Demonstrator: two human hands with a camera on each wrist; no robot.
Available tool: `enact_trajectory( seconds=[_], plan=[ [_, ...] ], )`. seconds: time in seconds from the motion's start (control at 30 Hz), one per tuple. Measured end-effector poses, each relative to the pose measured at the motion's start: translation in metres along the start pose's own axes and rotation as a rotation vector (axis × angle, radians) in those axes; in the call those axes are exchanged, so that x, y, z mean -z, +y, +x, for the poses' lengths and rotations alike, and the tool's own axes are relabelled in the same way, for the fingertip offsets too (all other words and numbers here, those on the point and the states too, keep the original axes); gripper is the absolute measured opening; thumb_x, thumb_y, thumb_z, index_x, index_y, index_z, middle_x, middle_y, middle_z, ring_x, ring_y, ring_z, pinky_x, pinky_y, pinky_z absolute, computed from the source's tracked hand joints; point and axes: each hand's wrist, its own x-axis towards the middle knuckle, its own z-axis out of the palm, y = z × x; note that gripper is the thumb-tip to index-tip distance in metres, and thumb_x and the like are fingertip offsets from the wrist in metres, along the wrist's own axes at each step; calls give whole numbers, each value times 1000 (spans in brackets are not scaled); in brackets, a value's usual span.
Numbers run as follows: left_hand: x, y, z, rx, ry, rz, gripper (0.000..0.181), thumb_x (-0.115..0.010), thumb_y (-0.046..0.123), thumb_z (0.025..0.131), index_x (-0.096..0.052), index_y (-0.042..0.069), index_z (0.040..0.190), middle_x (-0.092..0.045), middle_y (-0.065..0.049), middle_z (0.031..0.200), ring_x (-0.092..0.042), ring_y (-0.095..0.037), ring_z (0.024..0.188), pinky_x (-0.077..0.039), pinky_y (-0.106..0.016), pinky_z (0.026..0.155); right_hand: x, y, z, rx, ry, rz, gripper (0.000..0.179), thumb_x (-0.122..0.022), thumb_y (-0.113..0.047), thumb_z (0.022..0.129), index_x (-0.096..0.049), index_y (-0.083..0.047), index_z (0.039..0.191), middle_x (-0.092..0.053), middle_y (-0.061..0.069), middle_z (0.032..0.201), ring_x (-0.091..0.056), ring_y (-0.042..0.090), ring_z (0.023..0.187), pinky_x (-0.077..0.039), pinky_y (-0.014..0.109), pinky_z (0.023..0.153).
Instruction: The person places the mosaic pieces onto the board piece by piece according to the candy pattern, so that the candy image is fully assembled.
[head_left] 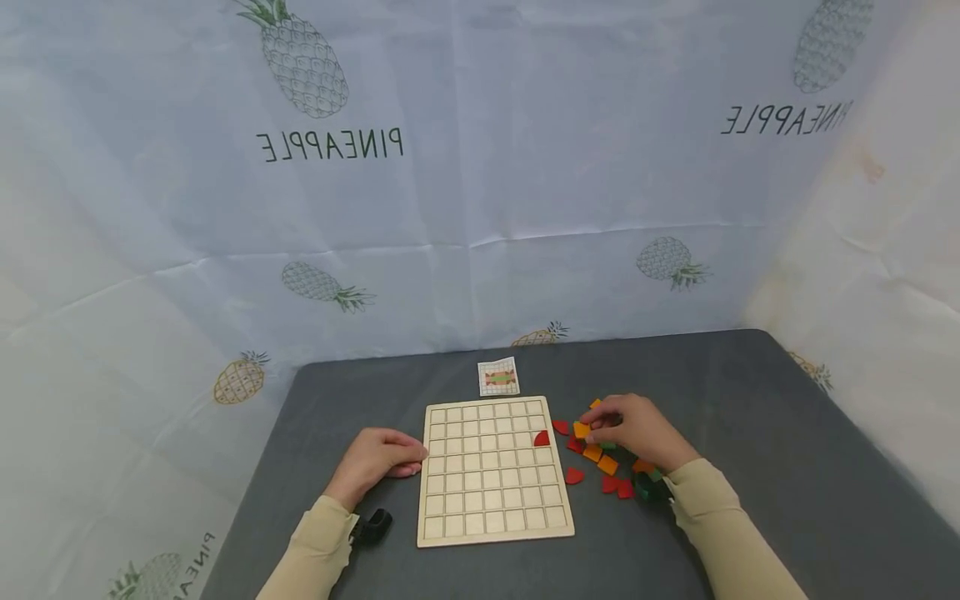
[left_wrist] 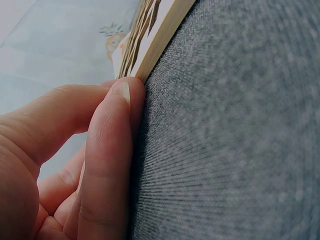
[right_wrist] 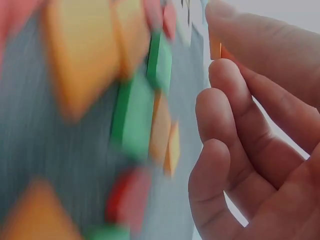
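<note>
Pineapple-print cloth [head_left: 525, 192] hangs behind a dark table [head_left: 450, 575], where a gridded board [head_left: 491, 479] lies flat between the two hands. The left hand [head_left: 375, 460] grips the board's edge, just to its right, with finger and thumb; a light hold seems right here, enough to stop sliding without tipping the board up. The right hand [head_left: 637, 427] pinches an orange tile [right_wrist: 215, 46] between thumb and fingertip, its other fingers bent and bearing nothing. Around and below that hand lie the loose tiles [head_left: 607, 465], red, green and orange, so lifting straight up before any sideways move would be wise, lest the knuckles drag others along. To the left of the right hand, a red piece [head_left: 542, 439] sits on the grid near the board's edge; anything set beside it is best lowered level, without nudging it. Beyond both hands, past the board's far edge, lies a small patterned card [head_left: 498, 378], worth a glance for which way the tile should face.
</note>
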Motion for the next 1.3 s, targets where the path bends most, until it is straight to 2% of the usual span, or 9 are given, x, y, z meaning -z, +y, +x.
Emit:
enact_trajectory(
  seconds=[0.2, 0.43, 1.3],
  plan=[
    [-2, 1, 1, -12, -18, -4, 31, -94, 27, 85, -84, 6, 105, -83, -7, 95, -81, -15, 82, -69, -30, 76, -27, -18, 7, 3, 15, 8, 18, -89, -22, 91, -84, -20, 108, -70, -4, 94, -61, 16, 86, -56, 27, 73],
    [-3, 1, 2, 0, -14, -5, 32, -94, 27, 84, -84, 5, 105, -83, -7, 95, -81, -15, 81, -69, -30, 75, -44, -25, 3, 71, -17, 12, 20, -91, -20, 88, -83, -18, 106, -69, -6, 94, -62, 9, 82, -57, 25, 72],
    [2, 0, 0, 9, -10, -8, 29, -93, 25, 86, -84, 5, 105, -82, -8, 94, -81, -15, 81, -69, -30, 75, -57, -32, 8, 78, -35, -24, 18, -92, -19, 87, -81, -19, 101, -67, -6, 93, -59, 9, 82, -56, 24, 72]
  ],
)
